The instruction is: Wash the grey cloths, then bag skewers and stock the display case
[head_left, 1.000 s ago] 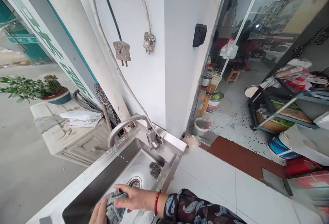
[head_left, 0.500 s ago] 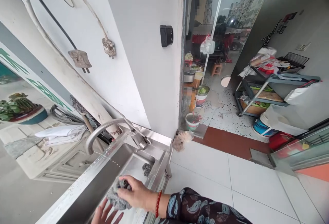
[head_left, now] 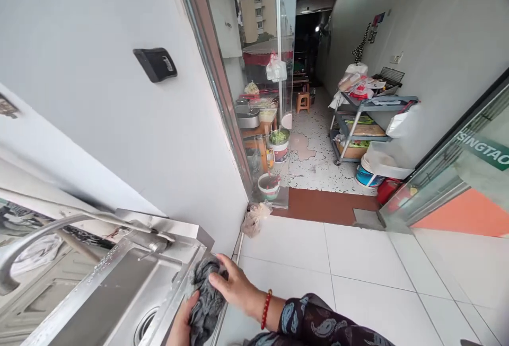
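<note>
The gray cloth [head_left: 204, 303] has been moved from over the basin to the sink's [head_left: 181, 229] edge, pinched between the fingers of the right hand [head_left: 240, 289] and left hand [head_left: 183, 319].

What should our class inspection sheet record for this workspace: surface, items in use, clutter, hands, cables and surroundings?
Surface: stainless steel sink, wet along its far rim.
Items in use: bunched gray cloth at the sink's near edge; whether it touches is unclear.
Clutter: crumpled plastic bag on the floor by the wall.
Hands: left hand and right hand both grip the cloth.
Cables: pale cable or hose passing the faucet.
Surroundings: white tiled floor; shelved cart beyond the doorway.
</note>
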Demonstrator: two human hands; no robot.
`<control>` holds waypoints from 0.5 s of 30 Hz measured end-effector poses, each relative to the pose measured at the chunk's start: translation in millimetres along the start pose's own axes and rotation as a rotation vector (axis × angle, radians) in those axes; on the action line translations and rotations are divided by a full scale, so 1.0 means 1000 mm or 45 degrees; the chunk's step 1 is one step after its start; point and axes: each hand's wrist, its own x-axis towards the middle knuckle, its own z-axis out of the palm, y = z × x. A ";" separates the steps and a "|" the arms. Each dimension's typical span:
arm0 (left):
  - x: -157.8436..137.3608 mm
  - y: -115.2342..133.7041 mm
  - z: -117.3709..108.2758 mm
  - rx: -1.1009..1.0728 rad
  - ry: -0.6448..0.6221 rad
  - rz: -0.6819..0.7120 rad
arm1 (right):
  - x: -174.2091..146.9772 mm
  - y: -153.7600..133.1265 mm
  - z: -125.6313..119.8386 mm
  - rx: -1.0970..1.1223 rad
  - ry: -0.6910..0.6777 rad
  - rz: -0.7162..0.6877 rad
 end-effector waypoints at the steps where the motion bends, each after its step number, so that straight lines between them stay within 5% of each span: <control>1: -0.008 -0.015 0.031 0.086 -0.099 0.054 | -0.011 -0.001 -0.024 0.132 0.020 -0.008; 5: -0.036 -0.066 0.138 0.334 -0.420 0.172 | -0.049 -0.014 -0.119 0.669 0.244 -0.068; 11: -0.062 -0.096 0.246 0.590 -0.809 0.408 | -0.087 -0.024 -0.256 1.055 0.617 -0.156; 15: -0.063 -0.132 0.302 0.460 -1.302 -0.148 | -0.106 -0.009 -0.301 1.177 0.480 -0.045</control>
